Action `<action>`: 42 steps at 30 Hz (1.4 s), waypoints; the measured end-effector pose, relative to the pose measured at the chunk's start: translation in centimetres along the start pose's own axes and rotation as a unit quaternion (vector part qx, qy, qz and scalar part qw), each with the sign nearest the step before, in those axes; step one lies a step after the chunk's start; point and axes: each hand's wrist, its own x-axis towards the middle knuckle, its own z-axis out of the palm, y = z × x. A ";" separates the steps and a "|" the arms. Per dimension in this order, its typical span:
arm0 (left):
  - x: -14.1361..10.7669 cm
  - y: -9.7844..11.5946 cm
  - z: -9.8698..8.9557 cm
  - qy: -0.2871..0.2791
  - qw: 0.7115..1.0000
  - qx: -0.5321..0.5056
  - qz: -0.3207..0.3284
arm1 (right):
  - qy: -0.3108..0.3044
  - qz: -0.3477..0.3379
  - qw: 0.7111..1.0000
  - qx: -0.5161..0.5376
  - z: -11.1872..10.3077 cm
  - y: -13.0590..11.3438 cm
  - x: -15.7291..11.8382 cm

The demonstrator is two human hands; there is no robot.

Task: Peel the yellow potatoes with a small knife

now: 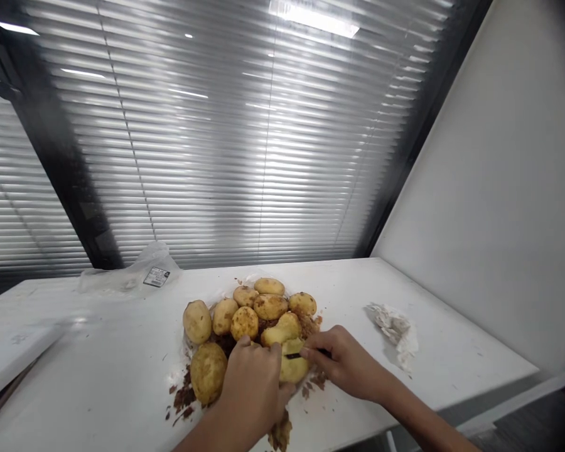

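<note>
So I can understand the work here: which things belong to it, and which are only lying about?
Work: left hand on a potato; right hand holding a small dark knife; other potatoes; brown peel scraps.
Lying about: crumpled white tissue; labelled plastic bag; white board.

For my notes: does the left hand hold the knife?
No, the right hand holds the knife; the left hand holds a potato.

The bare left forearm [202,436] and right forearm [419,414] narrow into an equally bare left hand [252,384] and right hand [341,363].
</note>
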 end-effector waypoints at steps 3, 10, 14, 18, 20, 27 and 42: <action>0.0 0.0 0.0 -0.001 1.000 -0.003 -0.002 | 0.007 0.010 1.000 -0.006 -0.1 0.2 0.0; 0.0 0.0 -0.1 -0.017 1.000 -0.001 -0.003 | -0.001 0.016 0.999 0.038 0.1 0.3 -0.2; 0.1 0.0 -0.2 -0.014 1.000 -0.003 -0.008 | 0.035 0.021 0.999 0.009 0.6 0.7 0.0; 0.2 0.1 -0.3 -0.019 1.000 -0.004 -0.001 | 0.050 0.033 0.998 0.000 0.5 0.8 -0.1; 0.1 0.1 -0.4 -0.021 1.000 -0.006 -0.002 | 0.033 0.026 0.999 0.005 0.4 0.7 -0.1; 0.0 0.1 -0.4 -0.021 1.000 -0.007 -0.004 | 0.053 0.042 0.998 -0.018 0.3 0.8 -0.4; -0.1 0.1 -0.4 -0.009 1.000 0.002 -0.003 | 0.066 0.052 0.992 -0.096 0.7 0.3 -0.8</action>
